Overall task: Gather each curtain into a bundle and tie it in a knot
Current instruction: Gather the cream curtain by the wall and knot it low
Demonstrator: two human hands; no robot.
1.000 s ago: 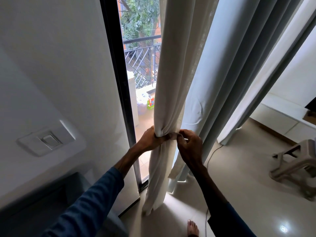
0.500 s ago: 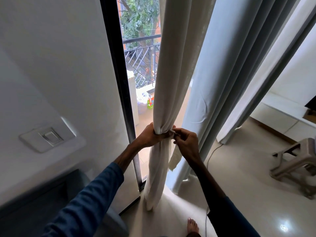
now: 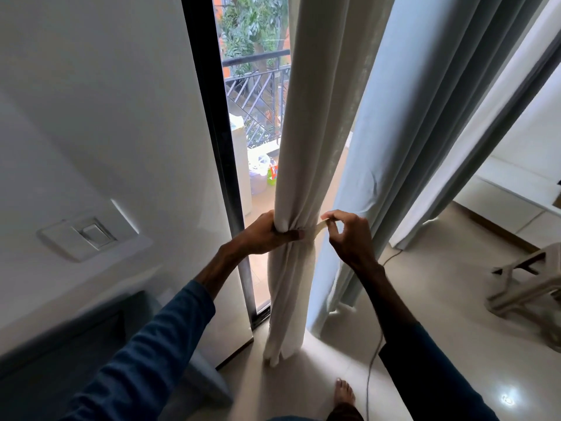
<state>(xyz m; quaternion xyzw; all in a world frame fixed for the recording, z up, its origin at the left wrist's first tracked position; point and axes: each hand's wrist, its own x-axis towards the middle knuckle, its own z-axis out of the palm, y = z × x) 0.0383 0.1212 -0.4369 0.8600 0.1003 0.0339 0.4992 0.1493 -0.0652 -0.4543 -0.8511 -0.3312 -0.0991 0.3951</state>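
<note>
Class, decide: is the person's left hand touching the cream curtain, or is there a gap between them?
Touching. The head view shows the left hand gripping the gathered cream curtain, its fingers curled round the folds.

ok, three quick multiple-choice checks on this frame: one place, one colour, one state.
1. Where is the wall switch from the bundled curtain?
A) left of it
B) right of it
C) on the floor

2. What colour is the bundled curtain?
A) red
B) cream
C) black

3. What does the right-hand grip do?
A) lies flat on the floor
B) rests open on the wall
C) pinches a strip beside the bundle

Answers:
1 A, the switch is on the wall left of the door frame.
2 B, cream folds are gathered in the left-hand grip.
3 C, thumb and finger close on the strip.
</note>
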